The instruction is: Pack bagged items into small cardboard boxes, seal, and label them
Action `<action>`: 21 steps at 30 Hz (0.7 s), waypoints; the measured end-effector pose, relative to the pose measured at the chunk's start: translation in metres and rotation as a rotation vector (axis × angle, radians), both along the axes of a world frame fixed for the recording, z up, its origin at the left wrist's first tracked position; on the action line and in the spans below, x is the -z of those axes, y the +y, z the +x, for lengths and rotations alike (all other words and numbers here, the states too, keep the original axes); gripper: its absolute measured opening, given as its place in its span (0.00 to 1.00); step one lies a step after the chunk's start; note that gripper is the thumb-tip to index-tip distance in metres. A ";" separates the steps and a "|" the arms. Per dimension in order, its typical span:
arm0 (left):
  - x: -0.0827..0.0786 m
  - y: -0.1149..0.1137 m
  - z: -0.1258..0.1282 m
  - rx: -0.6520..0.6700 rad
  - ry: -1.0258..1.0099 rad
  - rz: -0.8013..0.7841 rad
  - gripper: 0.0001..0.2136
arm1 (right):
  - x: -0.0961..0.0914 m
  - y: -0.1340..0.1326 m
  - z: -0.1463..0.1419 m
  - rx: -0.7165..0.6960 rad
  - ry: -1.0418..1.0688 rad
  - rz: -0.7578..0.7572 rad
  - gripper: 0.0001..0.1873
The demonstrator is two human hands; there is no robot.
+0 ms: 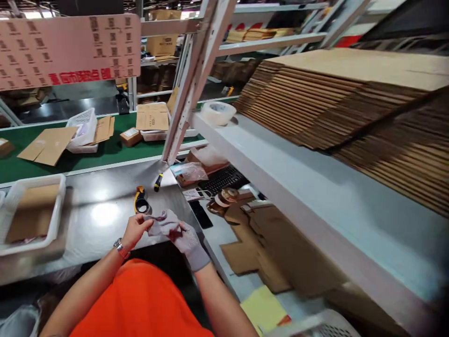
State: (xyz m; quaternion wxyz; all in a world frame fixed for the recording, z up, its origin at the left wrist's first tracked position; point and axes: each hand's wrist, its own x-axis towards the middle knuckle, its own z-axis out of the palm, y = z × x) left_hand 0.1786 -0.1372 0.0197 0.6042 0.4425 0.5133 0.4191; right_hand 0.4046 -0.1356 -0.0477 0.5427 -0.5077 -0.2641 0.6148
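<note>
My left hand [135,230] is bare, with a watch on the wrist, and its fingers pinch one end of a light grey work glove [162,223]. My right hand [187,243] wears a matching grey glove and grips the other end of the loose one. The loose glove hangs crumpled between both hands, above the metal table's front part. Just beyond it lies a yellow-and-black tape dispenser [141,201]. A small yellow-and-black cutter [158,182] rests farther back on the metal table [101,187].
At left stands a white basket [62,206] holding cardboard. Behind runs a green conveyor [119,157] with baskets and boxes. A white shelf [280,164] at right bears stacked flat cartons [315,103] and a tape roll [219,113]. Below it are a keyboard [224,180] and cardboard [259,243].
</note>
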 end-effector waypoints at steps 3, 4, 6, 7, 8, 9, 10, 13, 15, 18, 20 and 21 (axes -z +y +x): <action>0.001 -0.001 -0.031 -0.156 0.156 0.054 0.16 | -0.006 0.005 -0.032 0.077 -0.215 -0.021 0.14; 0.002 -0.001 -0.041 -0.169 0.214 0.088 0.14 | -0.008 0.003 -0.044 0.108 -0.269 0.008 0.16; 0.004 -0.004 -0.059 -0.138 0.352 0.182 0.09 | -0.014 -0.006 -0.069 0.081 -0.319 0.068 0.20; 0.005 -0.007 -0.068 -0.113 0.414 0.225 0.07 | -0.016 -0.010 -0.084 0.020 -0.325 0.101 0.21; 0.005 -0.009 -0.075 -0.083 0.469 0.265 0.06 | -0.017 -0.015 -0.100 -0.061 -0.319 0.137 0.22; 0.005 -0.013 -0.082 -0.048 0.523 0.302 0.05 | -0.018 -0.018 -0.116 -0.148 -0.301 0.170 0.24; 0.005 -0.016 -0.088 -0.010 0.581 0.337 0.06 | -0.017 -0.021 -0.132 -0.223 -0.273 0.194 0.26; -0.001 -0.028 -0.106 0.177 0.821 0.410 0.20 | -0.007 -0.021 -0.172 -0.281 -0.166 0.162 0.30; -0.009 -0.033 -0.118 0.320 1.006 0.406 0.24 | 0.003 -0.019 -0.189 -0.241 -0.098 0.088 0.31; -0.020 -0.037 -0.136 0.455 1.159 0.401 0.20 | 0.015 -0.019 -0.205 -0.239 -0.046 0.047 0.29; -0.024 -0.037 -0.147 0.493 1.182 0.425 0.18 | 0.019 -0.021 -0.213 -0.259 -0.050 0.054 0.27; -0.025 -0.038 -0.152 0.493 1.179 0.427 0.17 | 0.019 -0.022 -0.218 -0.268 -0.063 0.061 0.26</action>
